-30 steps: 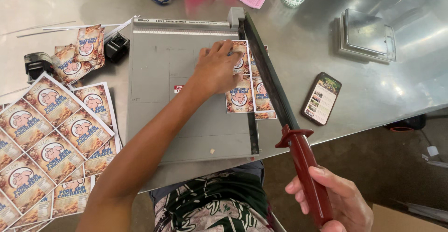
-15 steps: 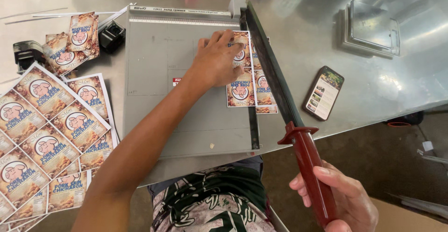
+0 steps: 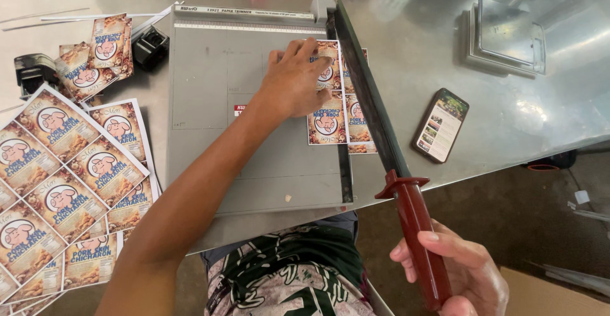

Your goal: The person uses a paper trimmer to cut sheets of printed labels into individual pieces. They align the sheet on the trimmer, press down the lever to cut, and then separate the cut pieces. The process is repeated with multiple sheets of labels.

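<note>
Shiny metal tabletop [image 3: 445, 55] under a grey paper trimmer [image 3: 254, 138]. Left hand [image 3: 295, 81] lies flat and open, pinning the thin, floppy label strip [image 3: 327, 122] beneath its fingers. Right hand [image 3: 454, 271] is wrapped around the stiff red blade handle [image 3: 419, 233].

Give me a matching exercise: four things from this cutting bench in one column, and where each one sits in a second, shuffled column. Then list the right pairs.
Things:
1. left hand
2. right hand
3. smartphone
4. uncut label sheets

Places:
A. lying on the metal table, right of the cutter blade
B. pressing the label strip flat on the grey paper trimmer
C. spread out left of the trimmer
D. wrapped around the dark red handle of the raised blade

Pairs: 1-B, 2-D, 3-A, 4-C
</note>
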